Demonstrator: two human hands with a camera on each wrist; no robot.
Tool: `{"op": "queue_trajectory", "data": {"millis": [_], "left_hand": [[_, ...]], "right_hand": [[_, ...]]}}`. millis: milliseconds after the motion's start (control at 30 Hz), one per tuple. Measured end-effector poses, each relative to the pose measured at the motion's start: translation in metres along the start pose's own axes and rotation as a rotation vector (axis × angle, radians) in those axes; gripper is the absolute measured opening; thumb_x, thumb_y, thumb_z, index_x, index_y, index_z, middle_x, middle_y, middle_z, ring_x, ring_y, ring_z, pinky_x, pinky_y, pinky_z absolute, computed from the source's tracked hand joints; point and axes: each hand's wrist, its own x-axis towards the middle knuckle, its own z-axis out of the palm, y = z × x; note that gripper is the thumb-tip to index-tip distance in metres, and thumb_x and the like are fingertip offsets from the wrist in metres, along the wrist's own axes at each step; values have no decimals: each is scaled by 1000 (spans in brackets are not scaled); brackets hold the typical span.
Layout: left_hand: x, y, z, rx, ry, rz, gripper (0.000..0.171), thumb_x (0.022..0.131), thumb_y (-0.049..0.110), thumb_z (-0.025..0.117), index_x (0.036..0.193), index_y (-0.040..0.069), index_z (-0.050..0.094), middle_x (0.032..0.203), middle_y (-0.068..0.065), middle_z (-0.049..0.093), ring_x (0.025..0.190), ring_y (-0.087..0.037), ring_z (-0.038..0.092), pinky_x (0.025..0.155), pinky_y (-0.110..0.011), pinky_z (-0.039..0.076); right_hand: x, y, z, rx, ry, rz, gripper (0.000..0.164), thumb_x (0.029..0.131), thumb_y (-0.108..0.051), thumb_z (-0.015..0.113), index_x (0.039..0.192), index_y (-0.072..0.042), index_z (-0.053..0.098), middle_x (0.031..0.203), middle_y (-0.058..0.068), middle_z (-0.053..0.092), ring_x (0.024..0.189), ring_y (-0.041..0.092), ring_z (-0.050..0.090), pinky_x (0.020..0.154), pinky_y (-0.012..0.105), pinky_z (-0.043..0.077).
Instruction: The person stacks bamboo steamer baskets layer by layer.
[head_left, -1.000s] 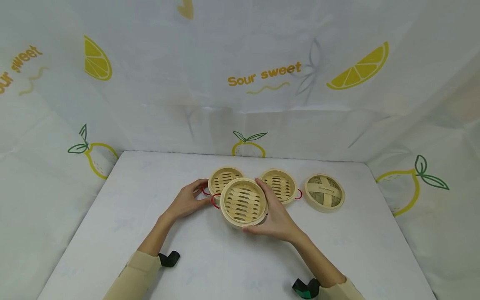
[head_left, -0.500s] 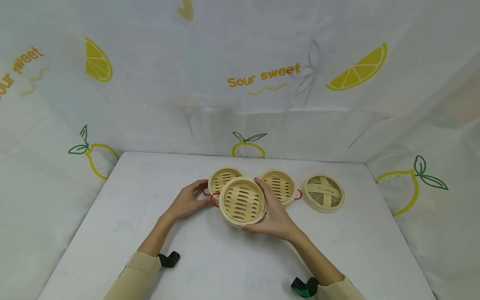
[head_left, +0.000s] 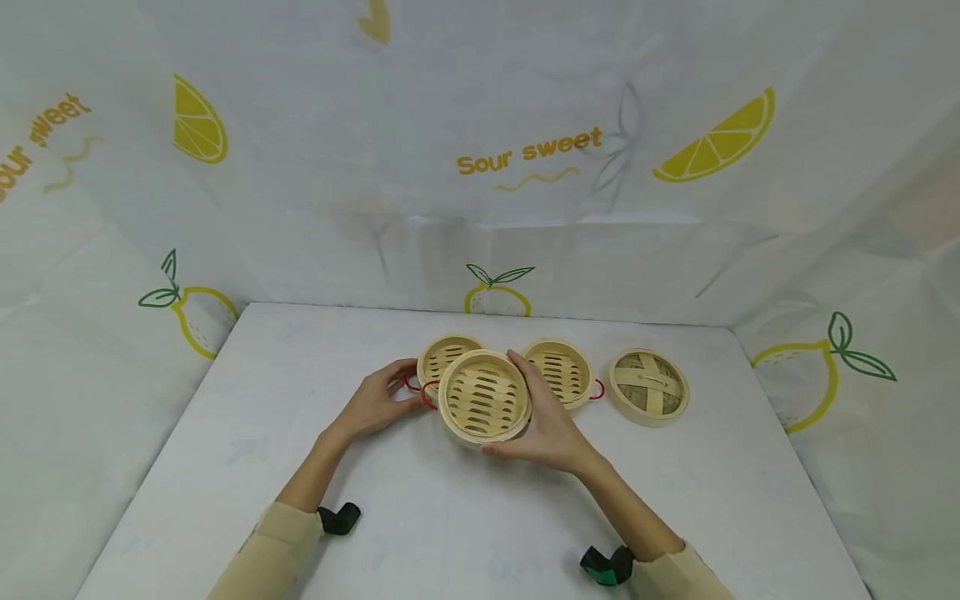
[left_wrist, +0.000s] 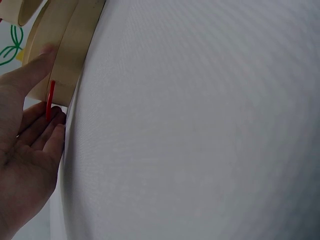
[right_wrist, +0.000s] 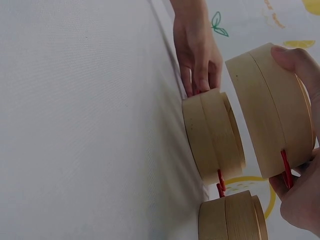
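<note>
My right hand (head_left: 553, 435) grips a round bamboo steamer basket (head_left: 483, 397) by its right side, thumb at the near edge and fingers round the far side. In the right wrist view this raised basket (right_wrist: 272, 110) hangs apart from a lower basket (right_wrist: 212, 137), tilted a little. My left hand (head_left: 378, 402) holds that lower steamer basket (head_left: 442, 357) on the table at its left side. In the left wrist view the thumb lies on its wall (left_wrist: 67, 55), and the fingers are beside the red handle (left_wrist: 50, 100). The raised basket partly hides the lower one.
A third steamer basket (head_left: 558, 373) with a red handle stands on the white table (head_left: 450, 533) to the right. Farther right lies a woven bamboo lid (head_left: 648, 385). A printed white curtain (head_left: 345, 250) rises behind the table's back edge.
My right hand has moved slightly away from me and a touch left with the raised basket, which covers more of the lower one. The left hand has stayed in place.
</note>
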Motion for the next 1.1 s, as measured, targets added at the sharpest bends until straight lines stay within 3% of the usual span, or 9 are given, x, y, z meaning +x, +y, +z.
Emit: {"op": "queue_trajectory", "data": {"millis": [667, 1100], "left_hand": [[-1, 2, 0, -20, 2, 19, 70, 93, 10, 85, 154, -5, 53, 157, -26, 58, 152, -42, 54, 126, -43, 50], [-2, 2, -1, -4, 2, -13, 70, 93, 11, 84, 154, -2, 54, 157, -24, 59, 153, -40, 53, 126, -41, 50]], "right_hand": [[9, 1, 1, 2, -12, -10, 137, 63, -41, 105, 172, -19, 25, 174, 12, 38, 164, 38, 36, 133, 68, 36], [20, -5, 2, 10, -18, -19, 137, 64, -40, 105, 172, -17, 25, 175, 12, 36, 164, 37, 34, 135, 68, 34]]}}
